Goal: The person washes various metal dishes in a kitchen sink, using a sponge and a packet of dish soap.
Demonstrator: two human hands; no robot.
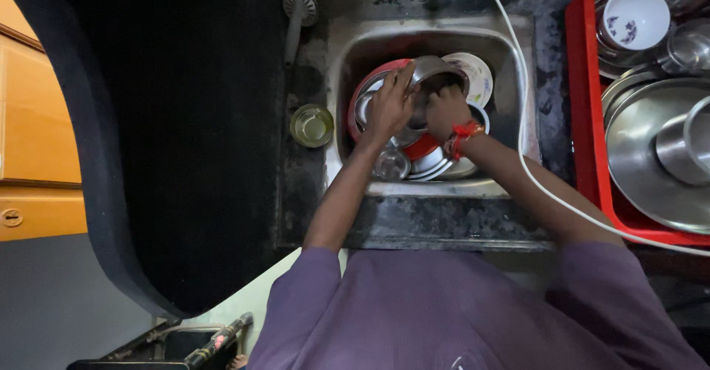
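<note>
Both of my hands are down in a steel sink [503,52] piled with dishes. My left hand [390,106] grips the rim of a steel bowl [436,70] held over the pile. My right hand [446,111], with a red thread band on the wrist, is pressed inside or against the same bowl; whether it holds a scrubber is hidden. Under the bowl lie a red-rimmed plate [366,89], a white patterned plate [477,74], and several smaller steel bowls and plates [392,164].
A red crate [588,119] at the right holds steel plates, pots and a white patterned cup [636,17]. A small steel cup [311,125] sits on the dark counter left of the sink. A white hose [529,170] runs across the sink's right side. Orange cabinets stand far left.
</note>
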